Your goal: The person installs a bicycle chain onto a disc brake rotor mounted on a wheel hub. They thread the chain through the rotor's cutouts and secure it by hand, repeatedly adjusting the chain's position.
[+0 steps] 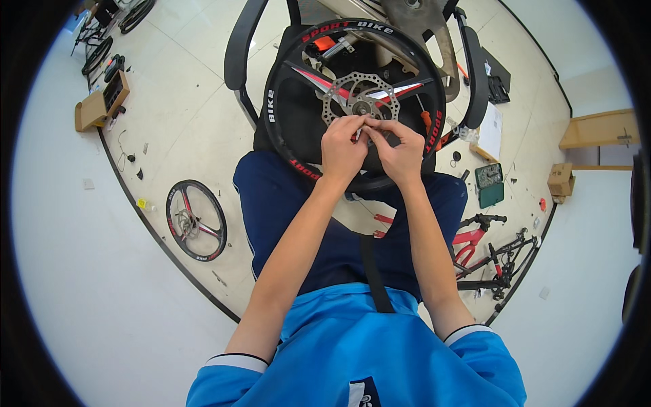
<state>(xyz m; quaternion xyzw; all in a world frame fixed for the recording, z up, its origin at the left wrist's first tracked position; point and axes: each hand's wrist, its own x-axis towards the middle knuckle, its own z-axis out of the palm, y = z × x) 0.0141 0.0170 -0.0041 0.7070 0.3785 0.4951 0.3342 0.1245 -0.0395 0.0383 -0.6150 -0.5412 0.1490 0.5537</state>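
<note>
A black bicycle wheel with red and white lettering and three broad spokes lies on a black office chair in front of me. On its middle sits a perforated metal brake disc around the hub. My left hand is over the near edge of the disc, its thumb and fingers pinched together. Right beside it, my right hand is closed in a pinch too, fingertips meeting the left ones just below the hub. Whatever small piece lies between the fingertips is hidden.
Chair armrests flank the wheel. An orange-handled tool shows through it. A second wheel lies on the floor at left. At right are a green case, a red-and-black bike frame and a cardboard box.
</note>
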